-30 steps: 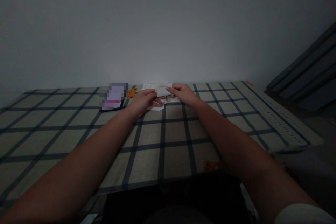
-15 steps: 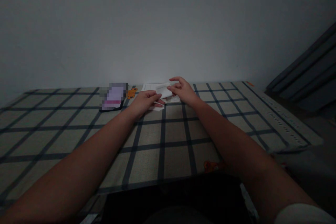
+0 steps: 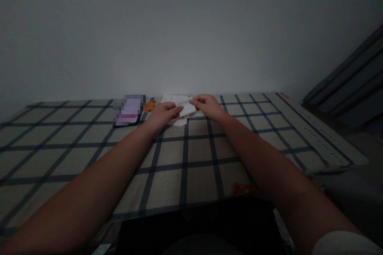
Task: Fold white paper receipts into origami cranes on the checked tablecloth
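Leftmost, well to the left of the grip, a phone point(image 3: 131, 111) with a lilac screen is seen on the checked cloth point(image 3: 196, 149), partly masked by coarse pixel blocks. Between it and the grip, an orange figure point(image 3: 150, 106) is shown; whether it is printed or loose cannot be told. By the left hand point(image 3: 164, 115) the near left edge of a white paper point(image 3: 188, 108) is pinched, with the thumb on top and the other fingers partly hidden. Under and behind that grip, other white sheets point(image 3: 179, 122) are spread on the cloth. The white paper itself is held tilted between the two hands, over the sheets. By the right hand point(image 3: 208, 106) its far right side is pinched between thumb and curled fingers, so both grips are narrow. Just beneath that hand, a pale slip point(image 3: 199, 114) is partly covered. Nearer the body, right of the grip, a second orange figure point(image 3: 240, 188) is partly hidden by the right forearm point(image 3: 269, 159). Farther right, dark lettering point(image 3: 323, 141) is shown along the cloth's border, and beyond it a dark pleated curtain point(image 3: 353, 71) is seen
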Tool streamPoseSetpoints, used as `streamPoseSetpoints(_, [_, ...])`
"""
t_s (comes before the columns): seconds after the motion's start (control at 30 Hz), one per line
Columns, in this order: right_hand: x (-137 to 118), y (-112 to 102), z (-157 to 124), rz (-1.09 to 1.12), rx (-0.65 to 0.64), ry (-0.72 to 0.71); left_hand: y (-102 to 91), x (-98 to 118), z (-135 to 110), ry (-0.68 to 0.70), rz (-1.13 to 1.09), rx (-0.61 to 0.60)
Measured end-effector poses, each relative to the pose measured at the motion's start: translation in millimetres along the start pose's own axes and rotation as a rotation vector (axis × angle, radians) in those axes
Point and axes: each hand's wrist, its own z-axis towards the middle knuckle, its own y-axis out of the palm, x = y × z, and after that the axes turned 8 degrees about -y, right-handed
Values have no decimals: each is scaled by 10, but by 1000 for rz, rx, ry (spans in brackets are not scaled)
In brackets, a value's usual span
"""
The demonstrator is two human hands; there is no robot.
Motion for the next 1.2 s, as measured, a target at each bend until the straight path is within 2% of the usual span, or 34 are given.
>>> streamPoseSetpoints(0.43, [54,-9,9,-29,-8,-27,3,-7,4,-43,-30,-87])
streamPoseSetpoints(0.6, [84,-1,17,-19,-10,-28,-1,7,-7,-45,-10,-82])
streamPoseSetpoints(0.8, [53,35,24,141,13,-31,-11,-44,18,-34,-11,-87])
streamPoseSetpoints(0.9, [25,33,25,126,34,-32,-11,-47,16,-19,-3,-88])
streamPoseSetpoints(1.1, [-46,36,18,80,-31,-15,-19,6,-15,-52,12,-133])
streamPoseSetpoints(1.2, [-47,52,19,125,-29,-10,-38,24,-22,-38,86,-95])
